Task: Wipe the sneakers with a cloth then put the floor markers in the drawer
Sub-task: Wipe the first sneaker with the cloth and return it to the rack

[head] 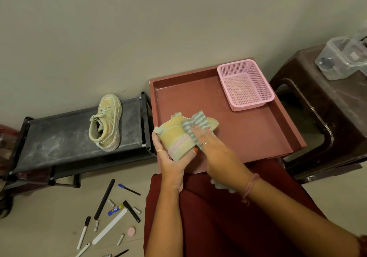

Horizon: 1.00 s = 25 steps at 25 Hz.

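Observation:
My left hand (172, 163) grips the heel end of a pale yellow sneaker (174, 135), holding it above the near left corner of the open red drawer (258, 129). My right hand (208, 143) presses a grey striped cloth (193, 124) flat against the sneaker's side, fingers straight. The second sneaker (106, 122) lies on the dusty black shoe rack (59, 137) to the left. Several markers lie on the floor at the lower left, among them a white one with a black cap (83, 233) and a blue-tipped one (129, 189).
A pink mesh basket (246, 85) sits in the drawer's far right corner. A brown plastic stool (327, 107) at the right carries a clear lidded box (341, 58). Nail files, small batteries, a glue stick (115, 210) and a pink disc lie among the markers.

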Motion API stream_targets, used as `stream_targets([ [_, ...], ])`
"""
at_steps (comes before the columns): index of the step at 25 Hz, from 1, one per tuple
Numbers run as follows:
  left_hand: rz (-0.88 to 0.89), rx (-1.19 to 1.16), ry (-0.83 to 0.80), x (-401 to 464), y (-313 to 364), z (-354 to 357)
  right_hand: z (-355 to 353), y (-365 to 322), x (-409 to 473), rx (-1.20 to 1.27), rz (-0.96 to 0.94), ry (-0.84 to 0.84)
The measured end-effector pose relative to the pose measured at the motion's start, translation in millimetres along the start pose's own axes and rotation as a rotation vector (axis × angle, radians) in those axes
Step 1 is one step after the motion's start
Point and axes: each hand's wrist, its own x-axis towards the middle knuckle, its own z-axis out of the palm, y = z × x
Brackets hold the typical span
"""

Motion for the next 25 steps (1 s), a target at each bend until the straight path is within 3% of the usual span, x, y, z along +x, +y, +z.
stream_targets([
  [3,-0.009,0.032,-0.025,-0.9,0.0,0.3,-6.6,43.7,18.6,-0.069,0.038,0.001],
  [6,-0.017,0.083,-0.062,-2.4,-2.2,1.8,-13.0,78.3,46.5,-0.056,0.244,-0.056],
  [9,-0.026,0.103,-0.057,-2.3,-2.2,4.0,-13.7,65.2,55.9,-0.035,0.285,-0.116],
  [14,-0.127,0.005,-0.01,3.3,-4.4,-0.3,-10.8,-1.0,4.3,0.01,-0.027,-0.147],
  [17,-0.19,-0.095,0.012,5.8,-5.8,-3.6,-7.9,14.2,-7.0,-0.008,-0.133,-0.197],
  [21,-0.218,0.045,0.087,12.5,-11.4,0.1,-2.3,37.3,8.7,-0.386,-0.302,-0.031],
  [25,-0.202,0.135,0.165,23.2,-16.2,4.1,14.3,59.4,30.2,-0.666,-0.353,-0.031],
])
